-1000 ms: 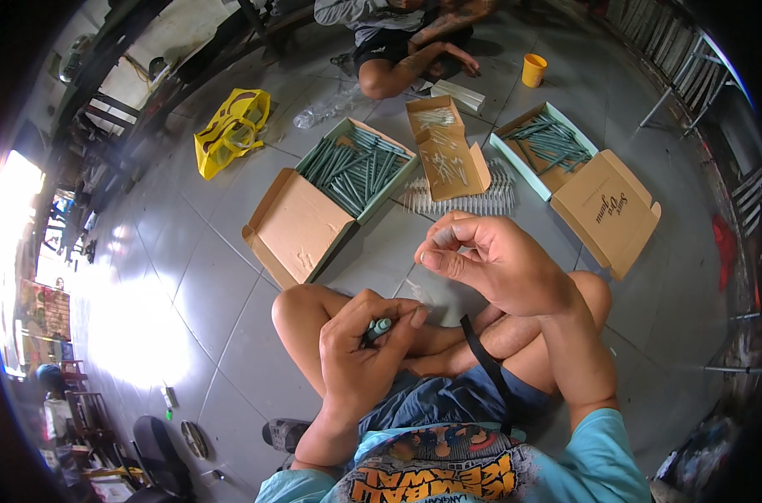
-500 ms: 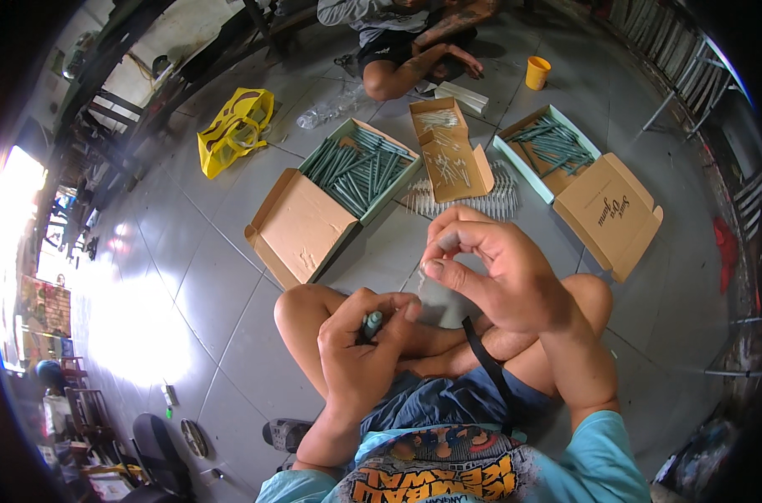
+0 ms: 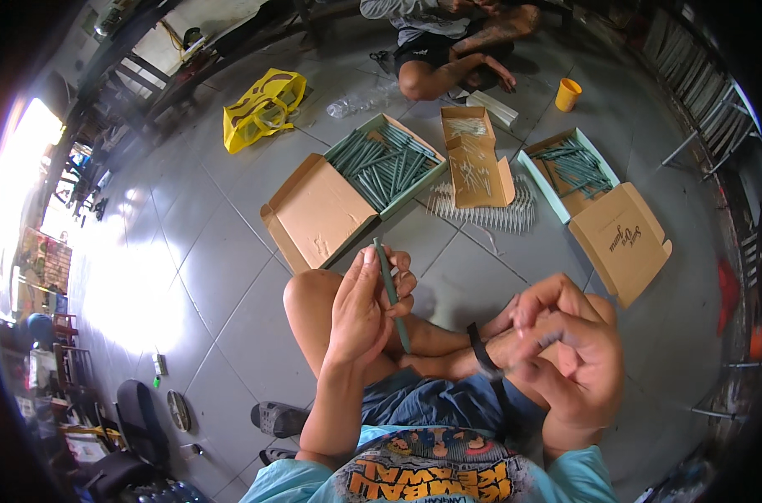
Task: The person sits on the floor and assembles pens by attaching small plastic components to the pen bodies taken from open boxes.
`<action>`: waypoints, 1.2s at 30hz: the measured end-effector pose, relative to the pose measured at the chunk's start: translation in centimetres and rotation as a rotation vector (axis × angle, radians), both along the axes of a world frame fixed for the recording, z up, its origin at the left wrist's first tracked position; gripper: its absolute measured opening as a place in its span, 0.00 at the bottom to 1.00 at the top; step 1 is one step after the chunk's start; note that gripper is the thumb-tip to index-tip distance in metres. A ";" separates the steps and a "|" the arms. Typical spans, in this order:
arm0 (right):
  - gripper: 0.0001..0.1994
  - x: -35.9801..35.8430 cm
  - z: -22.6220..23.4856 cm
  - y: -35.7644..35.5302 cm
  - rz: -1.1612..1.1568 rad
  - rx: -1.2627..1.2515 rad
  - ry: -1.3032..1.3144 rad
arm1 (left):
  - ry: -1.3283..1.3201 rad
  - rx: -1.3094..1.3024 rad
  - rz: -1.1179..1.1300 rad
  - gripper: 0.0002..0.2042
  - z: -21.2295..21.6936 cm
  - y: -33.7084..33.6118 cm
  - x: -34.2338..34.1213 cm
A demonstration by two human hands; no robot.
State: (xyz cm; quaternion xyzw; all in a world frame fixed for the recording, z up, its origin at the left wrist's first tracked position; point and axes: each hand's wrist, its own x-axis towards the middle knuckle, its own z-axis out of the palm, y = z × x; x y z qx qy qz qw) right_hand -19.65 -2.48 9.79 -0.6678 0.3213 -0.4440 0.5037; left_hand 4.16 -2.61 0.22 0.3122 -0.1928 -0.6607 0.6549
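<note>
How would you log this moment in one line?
left hand: holds green stick; right hand: fingers curled, nothing visibly held; left box: open, sticks inside

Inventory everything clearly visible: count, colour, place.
Slim stick: one, dark green, front centre
Flat lidded cardboard boxes: two, brown and pale-green, open on floor
Matching sticks: many, dark green, inside both
Narrow cardboard box: one, brown, between them
Slender pieces: many, whitish, inside it
Spiky row: one, clear, at its near end
Carrier bag: one, yellow, far left
Crumpled plastic: one, clear, right of bag
Cup: one, yellow, far right
Seated person: one, grey top, far side
Long block: one, white, near person
Left hand: one, bare, gripping stick
Right hand: one, bare, blurred, right
</note>
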 end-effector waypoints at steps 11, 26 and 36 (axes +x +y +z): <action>0.09 0.9 0.6 -0.3 0.185 0.154 -0.015 | -0.002 -0.290 -0.285 0.11 -0.4 -3.0 -1.1; 0.07 3.2 2.7 -3.6 0.099 0.052 -0.247 | -0.009 -0.699 -0.411 0.12 5.9 -7.8 -2.4; 0.05 3.5 2.0 -5.2 -0.023 -0.187 -0.184 | 0.000 -0.665 -0.418 0.12 6.7 -8.8 -2.9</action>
